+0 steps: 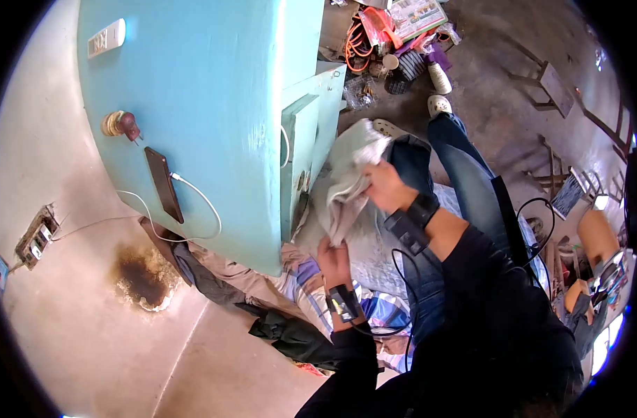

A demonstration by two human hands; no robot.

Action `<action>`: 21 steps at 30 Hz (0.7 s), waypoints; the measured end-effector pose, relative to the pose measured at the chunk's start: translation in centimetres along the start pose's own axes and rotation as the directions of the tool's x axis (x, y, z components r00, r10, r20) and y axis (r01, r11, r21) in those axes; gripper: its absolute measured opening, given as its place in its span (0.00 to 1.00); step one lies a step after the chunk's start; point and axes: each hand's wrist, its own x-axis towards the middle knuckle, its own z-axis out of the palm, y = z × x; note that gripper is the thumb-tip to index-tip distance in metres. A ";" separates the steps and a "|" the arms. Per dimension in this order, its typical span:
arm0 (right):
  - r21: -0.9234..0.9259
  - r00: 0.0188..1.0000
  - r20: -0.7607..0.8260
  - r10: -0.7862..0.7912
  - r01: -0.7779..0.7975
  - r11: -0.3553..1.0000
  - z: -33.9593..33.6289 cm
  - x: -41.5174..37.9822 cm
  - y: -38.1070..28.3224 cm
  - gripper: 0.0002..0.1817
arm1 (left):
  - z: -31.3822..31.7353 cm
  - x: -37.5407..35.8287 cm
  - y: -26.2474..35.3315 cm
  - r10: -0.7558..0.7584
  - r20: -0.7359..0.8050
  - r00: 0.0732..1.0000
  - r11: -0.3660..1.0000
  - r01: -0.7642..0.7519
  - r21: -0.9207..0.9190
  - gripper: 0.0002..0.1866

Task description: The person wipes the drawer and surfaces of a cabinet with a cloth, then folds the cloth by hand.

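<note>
A pale grey cloth hangs in loose folds over my lap, beside the turquoise cabinet. My right hand has its fingers closed on the cloth's upper part, where a whitish patch is smeared by motion. Lower and to the left, my left hand pinches the cloth's bottom edge. Black straps with cabled devices sit on both wrists. Beneath the cloth are my jeans and a patterned bed cover.
The turquoise cabinet carries a remote, a plug and a charging phone. Its small door stands ajar near the cloth. Clothes lie along the wall. Tools and orange cable clutter the floor.
</note>
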 end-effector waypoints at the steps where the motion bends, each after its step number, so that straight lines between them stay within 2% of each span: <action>1: -0.031 0.998 -0.047 -0.034 0.033 0.999 -0.6 0.6 -1.2 0.11 | 0.9 0.0 -0.4 -0.001 -0.001 1.000 1.000 0.001 -0.013 0.11; 2: -0.067 0.993 -0.092 -0.069 0.063 0.996 -0.3 0.6 -2.4 0.10 | 2.9 -0.5 0.2 0.073 0.022 0.997 0.966 -0.076 0.245 0.12; 3: -0.082 0.993 -0.093 -0.068 0.060 0.995 -0.2 0.9 -2.8 0.10 | 3.9 -1.0 0.5 0.137 0.059 0.989 0.861 -0.149 0.486 0.13; 4: -0.184 0.991 -0.099 -0.088 0.069 0.981 0.0 1.1 -3.0 0.11 | 2.3 0.1 -1.3 0.138 0.051 0.989 0.867 -0.145 0.476 0.13; 5: -0.281 0.989 -0.100 -0.110 0.078 0.956 0.2 1.3 -3.1 0.12 | -0.6 2.4 -4.3 0.078 0.021 0.997 0.975 -0.080 0.205 0.14; 6: -0.291 0.989 -0.097 -0.113 0.080 0.953 0.3 1.9 -2.7 0.12 | -2.0 3.8 -5.9 0.013 0.014 1.000 0.996 -0.012 -0.084 0.15; 7: -0.226 0.996 0.057 -0.068 0.080 0.971 0.2 2.9 -1.4 0.14 | -0.5 3.6 -4.9 0.136 -0.147 0.980 0.951 -0.087 0.297 0.16; 8: -0.161 0.977 0.211 -0.031 0.066 0.985 0.5 3.4 -0.3 0.15 | 1.0 3.5 -3.2 0.132 -0.148 0.980 0.953 -0.085 0.292 0.16; 9: -0.361 0.988 0.147 -0.055 0.105 0.926 2.3 2.9 0.5 0.16 | 2.3 3.6 -1.1 0.189 -0.242 0.952 0.765 0.011 0.644 0.17; 10: -0.547 0.992 0.087 -0.090 0.123 0.828 4.2 2.3 1.5 0.17 | 3.2 3.7 0.7 0.276 -0.300 0.913 0.455 0.151 0.878 0.18; 12: -0.782 0.980 0.058 -0.192 0.164 0.601 3.5 4.5 5.2 0.17 | 4.3 4.2 3.3 0.303 -0.257 0.918 0.245 0.186 0.951 0.21; 13: -0.765 0.909 0.088 -0.407 0.324 0.557 3.5 4.6 7.0 0.17 | 2.0 5.1 2.1 0.221 -0.219 0.950 0.378 0.123 0.918 0.20; 14: -0.765 0.912 0.082 -0.403 0.316 0.561 3.4 4.0 7.2 0.17 | 2.0 4.1 2.2 0.217 -0.223 0.950 0.374 0.130 0.918 0.20; 15: -0.689 0.957 0.058 -0.283 0.244 0.682 4.0 2.9 6.8 0.17 | 2.6 2.7 2.6 0.282 -0.101 0.954 0.598 -0.092 0.796 0.18; 16: -0.603 0.985 0.052 -0.163 0.161 0.781 4.5 1.8 6.0 0.17 | 3.0 1.9 2.8 0.377 0.000 0.926 0.756 -0.308 0.578 0.17; 17: -0.585 0.988 0.099 -0.115 0.151 0.797 5.1 0.3 4.7 0.19 | 2.6 1.9 2.7 0.164 -0.184 0.969 0.983 -0.176 -0.050 0.15; 18: -0.593 0.988 0.099 -0.122 0.157 0.790 5.1 -0.1 3.5 0.19 | 2.3 1.9 2.5 -0.128 -0.188 0.974 0.738 -0.033 -0.673 0.14; 19: -0.537 0.990 0.138 -0.036 0.106 0.837 4.8 -0.6 2.6 0.18 | 2.2 1.3 2.0 -0.134 -0.187 0.973 0.732 -0.030 -0.680 0.14; 20: -0.480 0.982 0.181 0.051 0.043 0.876 4.7 -1.3 1.7 0.18 | 2.1 0.4 1.5 -0.028 -0.190 0.981 0.903 -0.056 -0.426 0.14; 21: -0.564 0.988 0.150 0.027 0.063 0.823 5.3 -2.3 0.4 0.17 | 2.3 -0.4 1.0 0.075 -0.160 0.984 0.987 -0.096 -0.132 0.13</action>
